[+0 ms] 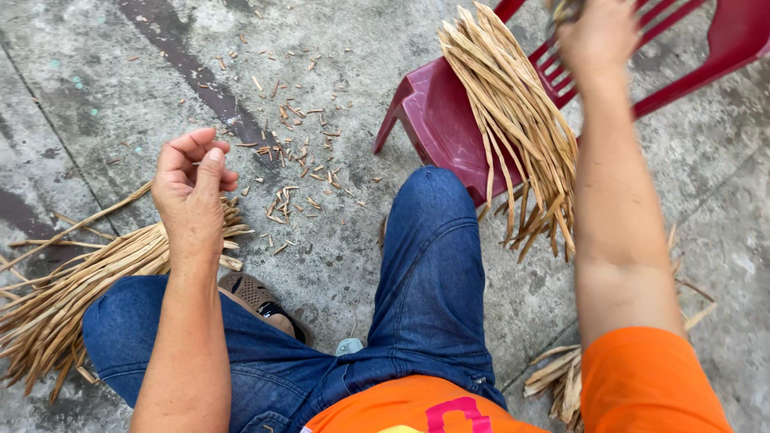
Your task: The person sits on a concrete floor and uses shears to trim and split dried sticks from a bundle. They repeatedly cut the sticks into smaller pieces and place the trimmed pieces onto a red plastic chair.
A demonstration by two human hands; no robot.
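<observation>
My left hand [191, 188] hovers with its fingers loosely curled and nothing visible in it, above a bundle of dried tan strips [72, 289] lying on the concrete at the left. My right hand [597, 32] is raised to the top edge of the view, closed around something tan that is cut off by the frame. Just left of that arm, a thick sheaf of dried strips [513, 120] rests on the seat of a dark red plastic chair [437, 120] and hangs over its front edge.
My knees in blue jeans [429, 265] fill the middle, with a brown sandal [257, 297] showing between them. Short cut scraps [293, 160] litter the concrete ahead. More dried strips [561, 377] lie by my right side.
</observation>
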